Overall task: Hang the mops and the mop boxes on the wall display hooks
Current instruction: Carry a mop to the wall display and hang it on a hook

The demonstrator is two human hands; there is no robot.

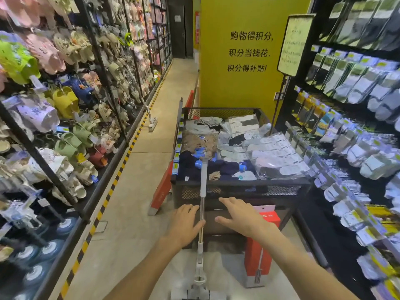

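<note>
Near centre: a mop (203, 192) stands upright on the floor, its handle leaning against a black mesh bin (238, 191) of socks. Left hand (184, 224) and right hand (240, 215), fingers spread, flank the shaft; the left thumb appears to touch it, neither hand grips. Red mop boxes (258, 250) stand at the bin's right and left (162, 191); a second mop (149, 114) leans far left
</note>
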